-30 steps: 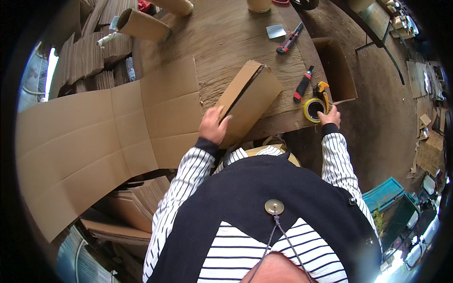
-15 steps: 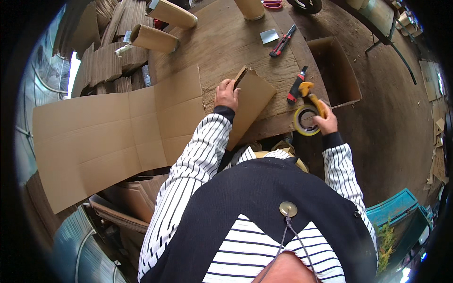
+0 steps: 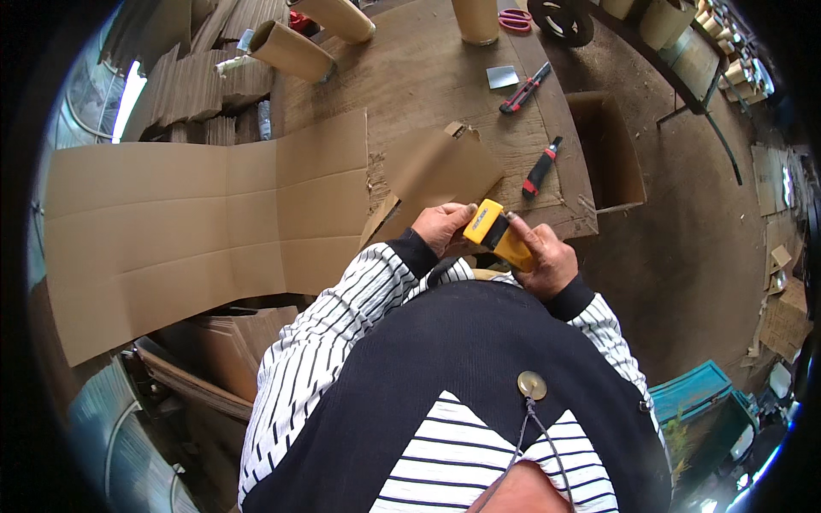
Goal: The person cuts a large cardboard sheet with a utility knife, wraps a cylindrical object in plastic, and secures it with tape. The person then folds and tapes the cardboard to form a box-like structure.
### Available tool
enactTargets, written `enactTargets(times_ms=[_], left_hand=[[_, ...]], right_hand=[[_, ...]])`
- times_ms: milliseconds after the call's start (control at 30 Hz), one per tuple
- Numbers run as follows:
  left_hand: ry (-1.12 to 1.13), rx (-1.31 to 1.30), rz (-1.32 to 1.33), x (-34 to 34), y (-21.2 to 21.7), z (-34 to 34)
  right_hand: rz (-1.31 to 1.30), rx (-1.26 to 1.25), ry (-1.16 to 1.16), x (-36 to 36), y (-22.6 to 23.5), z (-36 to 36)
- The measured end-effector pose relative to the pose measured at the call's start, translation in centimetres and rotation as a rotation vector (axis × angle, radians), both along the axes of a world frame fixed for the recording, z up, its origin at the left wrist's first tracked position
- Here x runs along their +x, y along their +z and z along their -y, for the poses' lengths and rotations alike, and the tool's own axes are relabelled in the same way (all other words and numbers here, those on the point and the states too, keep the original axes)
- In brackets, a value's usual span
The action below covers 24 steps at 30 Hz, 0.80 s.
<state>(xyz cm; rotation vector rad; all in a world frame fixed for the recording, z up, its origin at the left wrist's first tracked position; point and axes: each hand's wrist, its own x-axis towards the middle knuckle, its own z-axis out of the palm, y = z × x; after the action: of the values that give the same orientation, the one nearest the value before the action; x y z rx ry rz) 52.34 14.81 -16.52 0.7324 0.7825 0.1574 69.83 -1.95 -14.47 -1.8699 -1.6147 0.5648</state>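
Close to my body, my right hand (image 3: pixel 547 256) grips a yellow tape dispenser (image 3: pixel 488 221) with a black band across it. The fingers and thumb of my left hand (image 3: pixel 441 227) pinch its left end; whether they also hold a tape tail is too small to make out. Just beyond my hands, a folded cardboard piece (image 3: pixel 449 167) rests on the wooden table (image 3: pixel 410 73) by its near edge. Right of the cardboard lies a red and black utility knife (image 3: pixel 540 169). Farther back is a second utility knife (image 3: pixel 524 88).
A large creased cardboard sheet (image 3: pixel 171 222) spreads out on the left. Cardboard tubes (image 3: pixel 293 53) stand or lean at the back, near red-handled scissors (image 3: pixel 515 20) and a small pale card (image 3: pixel 502 77). An open cardboard box (image 3: pixel 629 171) sits right of the table. Stacked cardboard (image 3: pixel 184 90) lies far left.
My left hand has left the folded cardboard and come to the tape dispenser. My right hand has brought the dispenser leftward, in front of my body, and turned it. The cardboard now lies unheld.
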Motion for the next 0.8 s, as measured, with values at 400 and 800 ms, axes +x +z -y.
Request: enactTargets(times_ms=[400, 800], left_hand=[[-0.299, 1.559, -0.050, 0.0, -4.9, -11.8], [-0.263, 0.678, 0.511, -4.2, -28.8, -27.7]], right_hand=[[0.216, -0.174, -0.133, -2.2, 5.8, 1.2], [0.259, -0.259, -0.200, -4.3, 5.9, -3.4]])
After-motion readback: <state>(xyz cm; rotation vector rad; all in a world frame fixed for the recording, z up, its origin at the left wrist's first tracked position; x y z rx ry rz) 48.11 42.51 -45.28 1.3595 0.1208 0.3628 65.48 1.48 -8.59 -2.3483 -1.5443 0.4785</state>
